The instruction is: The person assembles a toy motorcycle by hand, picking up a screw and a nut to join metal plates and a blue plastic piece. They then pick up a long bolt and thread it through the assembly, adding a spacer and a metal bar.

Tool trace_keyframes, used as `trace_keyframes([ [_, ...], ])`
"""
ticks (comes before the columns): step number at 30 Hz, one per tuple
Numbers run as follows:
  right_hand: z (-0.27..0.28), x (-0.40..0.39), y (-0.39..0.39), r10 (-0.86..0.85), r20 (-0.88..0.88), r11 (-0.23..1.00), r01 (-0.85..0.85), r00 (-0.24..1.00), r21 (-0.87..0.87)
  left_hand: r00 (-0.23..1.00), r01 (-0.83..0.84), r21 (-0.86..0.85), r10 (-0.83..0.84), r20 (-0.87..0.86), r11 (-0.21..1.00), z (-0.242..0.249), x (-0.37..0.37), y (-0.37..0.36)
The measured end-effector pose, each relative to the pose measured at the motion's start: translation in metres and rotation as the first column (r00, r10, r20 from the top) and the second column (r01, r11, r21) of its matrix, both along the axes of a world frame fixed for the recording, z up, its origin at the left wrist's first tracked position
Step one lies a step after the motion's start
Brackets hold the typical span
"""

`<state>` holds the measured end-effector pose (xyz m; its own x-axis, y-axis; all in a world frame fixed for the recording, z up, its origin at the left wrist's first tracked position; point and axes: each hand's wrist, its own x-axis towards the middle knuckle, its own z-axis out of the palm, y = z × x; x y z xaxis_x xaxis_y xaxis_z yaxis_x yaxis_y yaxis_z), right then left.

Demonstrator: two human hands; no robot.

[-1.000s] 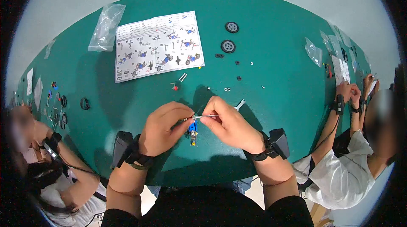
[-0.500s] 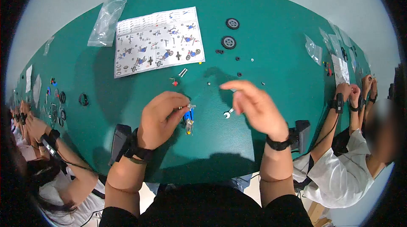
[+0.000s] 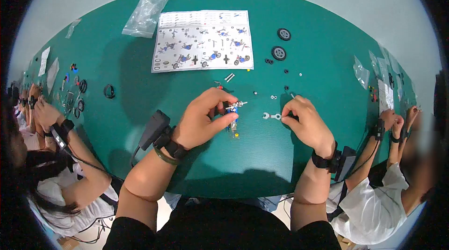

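My left hand (image 3: 208,112) pinches a small blue and metal model (image 3: 234,120) at its upper end, where a metal bolt sticks out sideways. The model hangs down from the fingers, with a yellow piece at its lower end. My right hand (image 3: 306,124) is closed, thumb and forefinger at one end of a small grey wrench (image 3: 271,116). A thin light tip (image 3: 293,96) shows above its knuckles; what it belongs to is hidden. Two small nuts (image 3: 273,96) lie just beyond the wrench. Behind my left fingers is a red part (image 3: 220,87), partly covered.
A printed instruction sheet (image 3: 203,65) lies ahead, beside a clear plastic bag (image 3: 147,14). Two wheels (image 3: 279,53), small black rings (image 3: 269,61) and metal pins (image 3: 229,77) are on the green table (image 3: 224,170). Other people work with parts at both sides.
The view has shifted, so the table things appear farther right. My right hand has lowered and closed its fingers at the wrench, which now points left. My left hand still grips the model.
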<state>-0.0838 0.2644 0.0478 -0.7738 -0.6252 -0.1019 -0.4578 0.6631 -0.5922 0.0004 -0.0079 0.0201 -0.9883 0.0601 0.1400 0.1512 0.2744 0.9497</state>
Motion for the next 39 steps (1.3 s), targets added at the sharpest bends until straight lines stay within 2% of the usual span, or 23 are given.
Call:
trace_keyframes([
  [4, -0.008, -0.002, -0.005, -0.049, -0.098, 0.997, 0.042, 0.994, -0.072, 1.0, -0.021, 0.032, 0.02, 0.003, 0.999, -0.004, 0.002, 0.001],
  [7, -0.001, 0.002, -0.018, -0.151, 0.044, 0.979, 0.155, 0.988, -0.131, 0.999, -0.033, 0.053, 0.033, 0.018, 0.998, -0.006, 0.001, 0.0],
  [10, -0.004, 0.019, -0.032, -0.116, 0.359, 0.921, 0.236, 0.926, -0.31, 0.999, -0.054, 0.071, 0.054, 0.006, 0.996, -0.007, 0.0, -0.001],
  [14, 0.004, 0.04, -0.051, -0.051, 0.266, 0.896, 0.162, 0.963, -0.414, 0.996, -0.077, 0.068, 0.073, 0.049, 0.995, -0.006, -0.001, -0.003],
  [17, 0.004, 0.045, -0.057, -0.108, 0.265, 0.883, 0.215, 0.958, -0.417, 0.995, -0.073, 0.058, 0.069, 0.074, 0.996, -0.003, -0.001, -0.002],
  [29, -0.008, 0.048, -0.068, -0.133, 0.232, 0.832, 0.236, 0.964, -0.501, 0.996, -0.086, 0.026, 0.086, 0.002, 0.996, -0.002, 0.0, 0.002],
  [39, -0.009, 0.058, -0.078, -0.23, 0.159, 0.831, 0.279, 0.96, -0.481, 0.992, -0.128, 0.023, 0.128, -0.015, 0.992, -0.006, 0.0, 0.004],
])
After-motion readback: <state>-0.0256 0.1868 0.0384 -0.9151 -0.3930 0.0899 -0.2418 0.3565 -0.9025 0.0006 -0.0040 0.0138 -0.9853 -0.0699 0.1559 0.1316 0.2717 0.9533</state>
